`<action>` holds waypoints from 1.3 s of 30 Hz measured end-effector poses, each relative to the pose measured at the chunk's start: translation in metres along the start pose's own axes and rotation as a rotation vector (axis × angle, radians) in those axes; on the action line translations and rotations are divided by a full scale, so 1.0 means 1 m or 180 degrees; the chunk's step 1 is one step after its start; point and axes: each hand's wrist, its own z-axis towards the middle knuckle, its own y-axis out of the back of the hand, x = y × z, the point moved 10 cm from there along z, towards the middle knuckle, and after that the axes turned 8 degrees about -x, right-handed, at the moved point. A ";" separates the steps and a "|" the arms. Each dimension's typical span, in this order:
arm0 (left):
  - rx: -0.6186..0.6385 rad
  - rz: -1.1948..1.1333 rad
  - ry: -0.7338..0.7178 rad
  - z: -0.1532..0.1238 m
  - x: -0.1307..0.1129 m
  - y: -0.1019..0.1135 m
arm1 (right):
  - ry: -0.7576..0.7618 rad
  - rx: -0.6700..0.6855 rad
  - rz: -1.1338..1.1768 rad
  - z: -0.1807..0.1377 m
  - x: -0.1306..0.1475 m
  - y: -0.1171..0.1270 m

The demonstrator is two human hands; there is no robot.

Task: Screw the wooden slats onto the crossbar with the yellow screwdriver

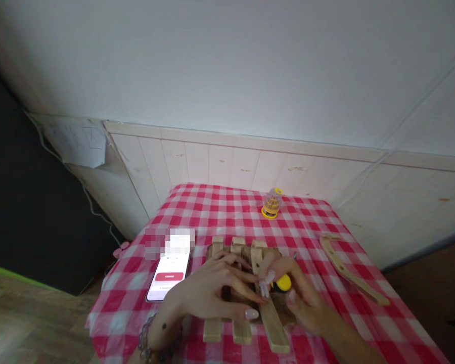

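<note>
a white wall point(227, 60) rises above cream wooden paneling point(235, 167), and a sheet of paper point(76, 144) hangs at the paneling's left end. against the paneling stands a table under a red-and-white checked cloth point(212, 207). on the near part of the cloth lies a frame of pale wooden slats point(273, 328), with both hands over it. well to its right lies a curved wooden strip with holes point(351, 270). toward the far edge of the table sits a small round cage on a yellow ring point(271, 203). a phone point(170, 283), its top part blurred out, lies just beside the left hand point(208, 293). that hand is open, fingers spread across the slats, not clamped on anything, with a beaded bracelet point(146, 336) at the wrist. the right hand point(290, 290) is closed, thumb and fingers together around a yellow screwdriver handle point(282, 283) just above the frame.
</note>
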 end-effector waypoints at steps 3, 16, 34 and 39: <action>-0.0038 0.0049 0.0000 0.000 0.001 0.000 | 0.0035 -0.0083 0.0262 0.005 0.008 -0.001; 0.0008 0.0049 0.0033 0.000 0.000 0.000 | -0.0763 -0.0235 0.0765 -0.002 -0.018 -0.002; -0.0107 0.0010 -0.0037 0.000 -0.003 0.003 | -0.0704 -0.0053 0.0663 -0.010 -0.021 -0.007; -0.0132 0.0055 -0.0004 -0.001 -0.001 0.005 | -0.0066 0.0198 0.0225 0.000 0.006 -0.012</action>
